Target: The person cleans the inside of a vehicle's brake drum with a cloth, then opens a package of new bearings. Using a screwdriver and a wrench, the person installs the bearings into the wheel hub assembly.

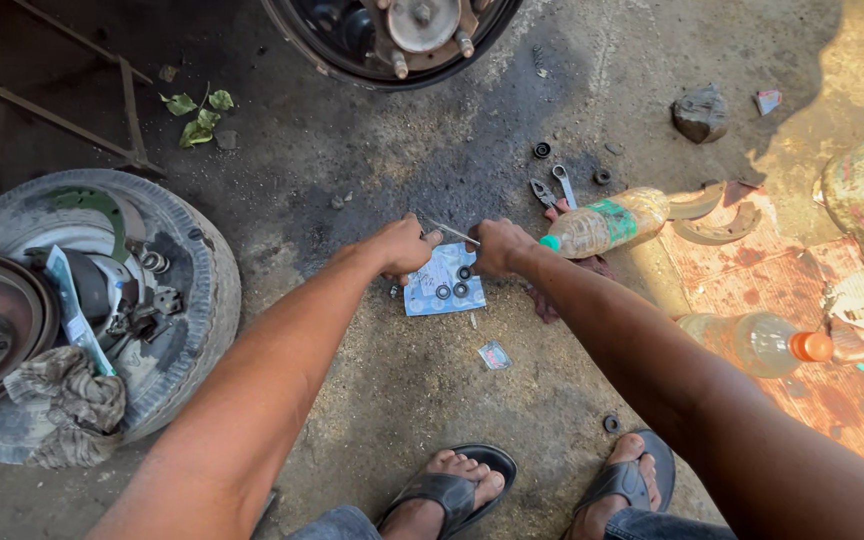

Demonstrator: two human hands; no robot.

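A light blue packet [442, 281] lies on the oily concrete ground with small black rubber rings [451, 288] on it. My left hand [405, 246] and my right hand [498, 247] are both closed just above the packet's far edge. Between them runs a thin clear strip of plastic [449, 231], pinched by both hands.
A tyre [193, 297] at the left holds a brake drum, parts and a rag [70, 401]. A wheel hub [402, 35] sits at the top. Pliers and a spanner [554, 187], two plastic bottles [607, 222], brake shoes [717, 217] and a rock lie at the right. My sandalled feet are below.
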